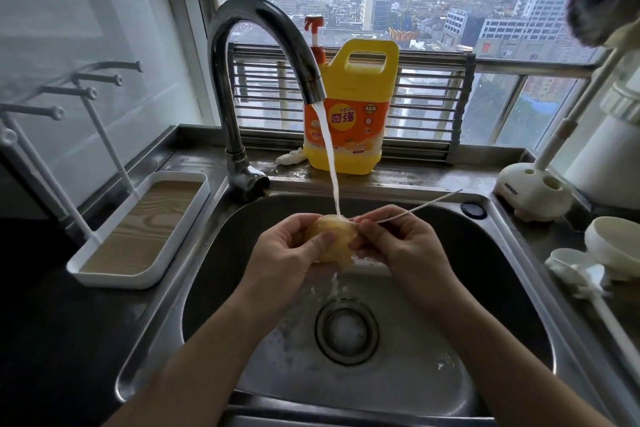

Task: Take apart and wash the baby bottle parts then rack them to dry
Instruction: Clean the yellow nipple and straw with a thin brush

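Over the steel sink (491, 288), my left hand (291, 250) grips a yellowish translucent baby bottle part (337, 236) under the running water from the faucet (263, 45). My right hand (398, 239) holds the same part from the right and pinches a thin white straw-like stick (422, 206) that points up and to the right. The stream of water lands on the top of the part. On the left counter stands a white drying rack (138, 225) with a wood-grain tray and upright pegs.
A yellow dish-soap jug (349, 107) with a red pump stands behind the sink on the sill. At the right lie a white brush stand (533, 194), a white cap-like part (613, 243) and a white brush (585, 281). The drain (346, 331) is in the basin's middle.
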